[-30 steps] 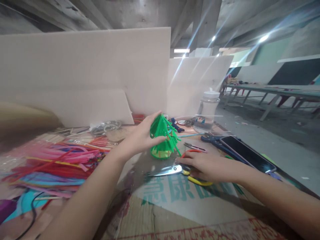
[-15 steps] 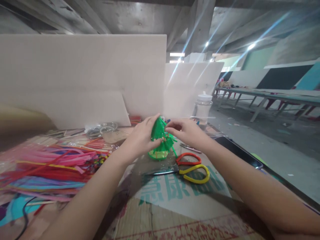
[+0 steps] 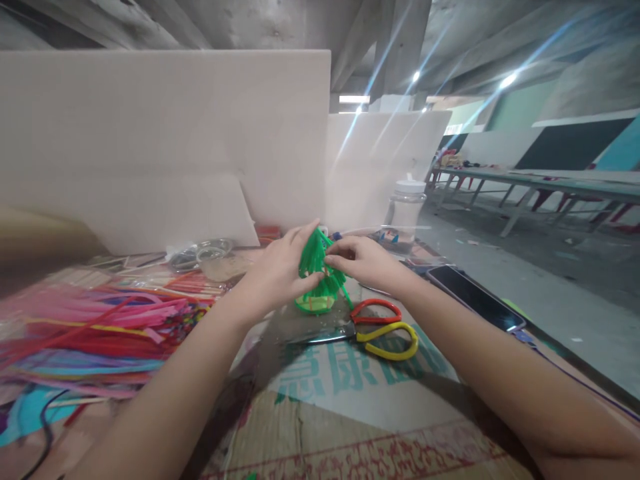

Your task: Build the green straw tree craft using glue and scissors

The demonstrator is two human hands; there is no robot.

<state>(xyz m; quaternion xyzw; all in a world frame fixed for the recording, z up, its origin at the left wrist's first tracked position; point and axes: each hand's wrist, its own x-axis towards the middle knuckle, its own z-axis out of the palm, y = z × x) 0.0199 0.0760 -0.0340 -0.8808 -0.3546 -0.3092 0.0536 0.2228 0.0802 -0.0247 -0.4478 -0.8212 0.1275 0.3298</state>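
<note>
A small cone-shaped craft of green strands, like a little tree, stands upright on a pale yellow-green round base. My left hand wraps its left side, thumb across the front and fingers up near the tip. On the other side, my right hand has thumb and forefinger pinched together against the strands; what exactly sits between the fingertips is too small to tell. One green strand sticks out low on the right. Just in front lie scissors with one red and one yellow handle, blades pointing left.
Bundles of coloured pipe cleaners spread over the left side. A phone with a cable lies at the right edge. Behind stand white boards and a clear jar with a white lid. Clear tape rolls lie back left.
The right fingertips have shifted slightly left, closer in on the green strands. The left hand keeps its hold. The view has tilted down slightly.
</note>
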